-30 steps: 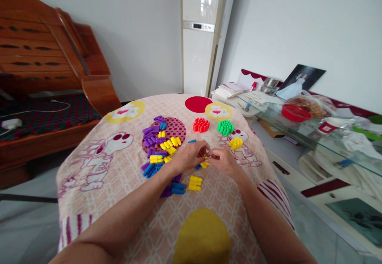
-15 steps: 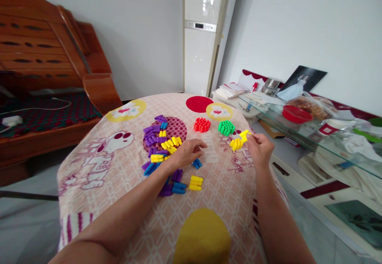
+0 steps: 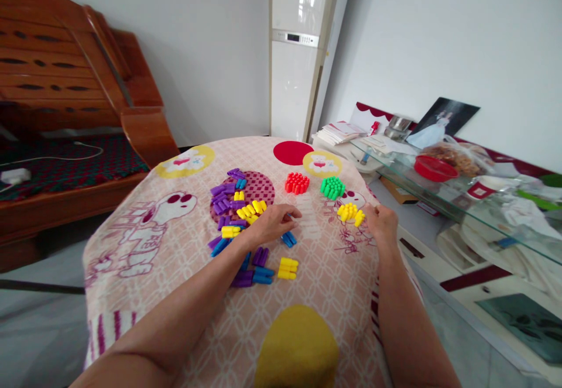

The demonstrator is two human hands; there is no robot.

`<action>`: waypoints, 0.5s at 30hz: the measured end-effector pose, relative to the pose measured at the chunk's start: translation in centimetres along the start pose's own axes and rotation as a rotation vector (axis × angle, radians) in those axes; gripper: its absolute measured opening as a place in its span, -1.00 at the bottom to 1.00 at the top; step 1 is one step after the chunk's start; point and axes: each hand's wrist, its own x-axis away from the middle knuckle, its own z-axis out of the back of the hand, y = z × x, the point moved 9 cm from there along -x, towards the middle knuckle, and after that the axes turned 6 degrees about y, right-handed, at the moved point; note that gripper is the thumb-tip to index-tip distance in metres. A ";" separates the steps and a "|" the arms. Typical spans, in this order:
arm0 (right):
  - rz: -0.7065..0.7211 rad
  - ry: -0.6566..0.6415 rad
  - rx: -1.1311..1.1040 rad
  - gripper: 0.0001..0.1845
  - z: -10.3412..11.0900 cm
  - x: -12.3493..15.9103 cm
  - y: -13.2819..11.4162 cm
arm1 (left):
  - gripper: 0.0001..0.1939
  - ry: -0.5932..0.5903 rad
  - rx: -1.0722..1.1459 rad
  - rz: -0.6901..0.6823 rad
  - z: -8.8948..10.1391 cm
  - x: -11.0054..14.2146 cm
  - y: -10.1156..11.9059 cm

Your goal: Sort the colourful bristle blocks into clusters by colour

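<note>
Bullet-shaped plastic blocks, joined in small groups, lie about the table. My left hand (image 3: 277, 223) hovers open at the right edge of the mixed pile, fingers loosely bent and apart, with blue blocks (image 3: 288, 239) just below its fingertips. On the right, my right hand (image 3: 381, 223) has its fingers pinched at a yellow block (image 3: 359, 218), which stands against the yellow cluster (image 3: 348, 212). Upright green (image 3: 332, 188) and red (image 3: 297, 183) clusters are farther back. Purple blocks (image 3: 222, 203) and yellow blocks (image 3: 253, 208) fill the pile; my left arm hides part of it.
A separate yellow group (image 3: 288, 268) lies near the front, beside blue blocks (image 3: 263, 275). The patterned tablecloth (image 3: 175, 294) covers the round table. A glass-topped cabinet (image 3: 474, 212) with a red bowl (image 3: 435, 168) stands right; a wooden bench (image 3: 140, 136) is left.
My right hand has carried a yellow block from beside my left hand to the yellow cluster and lowered it there. My left hand has stayed near the pile, its fingers loosened.
</note>
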 end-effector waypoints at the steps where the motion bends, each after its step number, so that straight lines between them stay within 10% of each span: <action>1: -0.061 -0.036 -0.035 -0.59 -0.3 0.1 0.4 | -0.73 0.001 -0.003 0.001 0.1 0.0 -0.1; 6: -0.209 -0.205 -0.232 -0.69 -2.5 0.9 0.9 | -0.73 -0.013 -0.005 0.009 0.1 0.1 -0.1; 15: -0.170 -0.130 -0.304 -0.72 -2.7 0.6 0.9 | -0.69 0.038 -0.035 0.007 2.4 -0.1 0.1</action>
